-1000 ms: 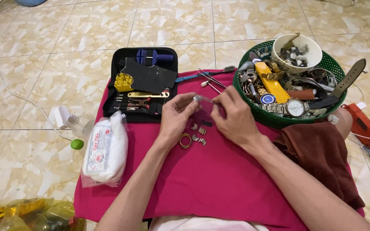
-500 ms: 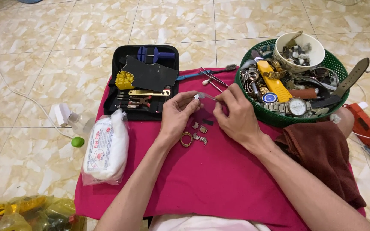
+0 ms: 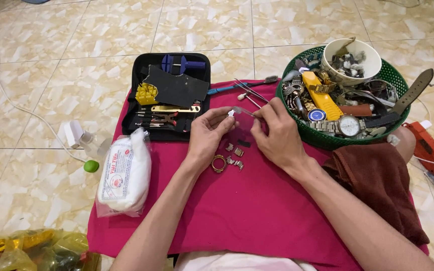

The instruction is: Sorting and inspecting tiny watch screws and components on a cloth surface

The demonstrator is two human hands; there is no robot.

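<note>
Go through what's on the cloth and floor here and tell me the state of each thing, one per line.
Left hand: pinching a small metal piece.
Right hand: pinching a thin tool against that piece.
Tool case: open, tools inside.
Green basket: full of watches and straps.
White bowl: filled with small parts.
Plastic bag: lying on its side.

Both hands meet over a pink cloth (image 3: 257, 211). The left hand (image 3: 208, 134) pinches a tiny silver piece (image 3: 231, 113), and the right hand (image 3: 276, 134) holds a thin tool (image 3: 244, 111) against it. Small metal bits (image 3: 232, 155) lie below.
</note>
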